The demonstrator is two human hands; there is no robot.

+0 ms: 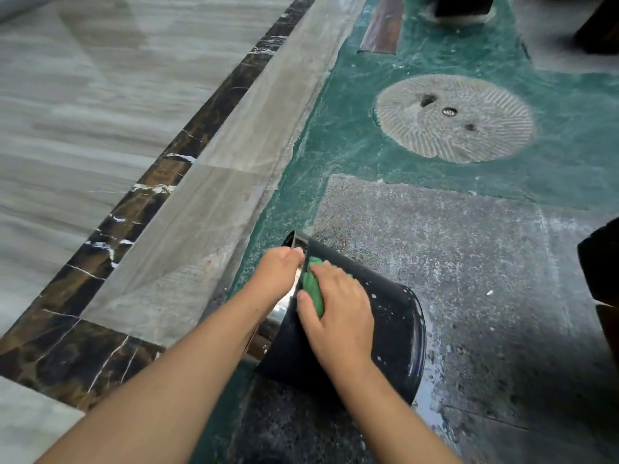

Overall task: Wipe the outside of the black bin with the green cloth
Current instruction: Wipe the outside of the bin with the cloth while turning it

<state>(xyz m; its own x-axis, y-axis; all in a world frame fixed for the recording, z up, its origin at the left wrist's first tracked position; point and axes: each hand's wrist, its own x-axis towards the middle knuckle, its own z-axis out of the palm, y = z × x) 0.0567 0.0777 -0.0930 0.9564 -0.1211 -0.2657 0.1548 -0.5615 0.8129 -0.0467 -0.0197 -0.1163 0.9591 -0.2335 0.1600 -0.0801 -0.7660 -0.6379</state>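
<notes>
One view, from the head camera, looking down at a floor.

Black bin (392, 333): lies on its side at about 6 o'clock in the picture, its open mouth toward 10 o'clock and its base toward 4 o'clock. Pale specks dot its side. A shiny metal rim (294, 279) rings the mouth.

Green cloth (313, 289): bunched on the bin's upper side, just beside the rim.

Right hand (335, 306): flat on the cloth with fingers spread, pressing it against the bin; the cloth shows beyond the fingertips and beside the thumb.

Left hand (278, 272): curled over the rim at the mouth, fingers hooked on the edge. The two hands sit just beside each other, the rim between them.

Floor: grey speckled stone slab (452, 262) under the bin, wet and glossy toward 5 o'clock; green stone (351, 128) around it; a round ribbed stone disc (452, 118) at 1 o'clock; grey marble tiles (83, 112) with a dark brown veined strip (160, 172) running from 7 to 12 o'clock.
</notes>
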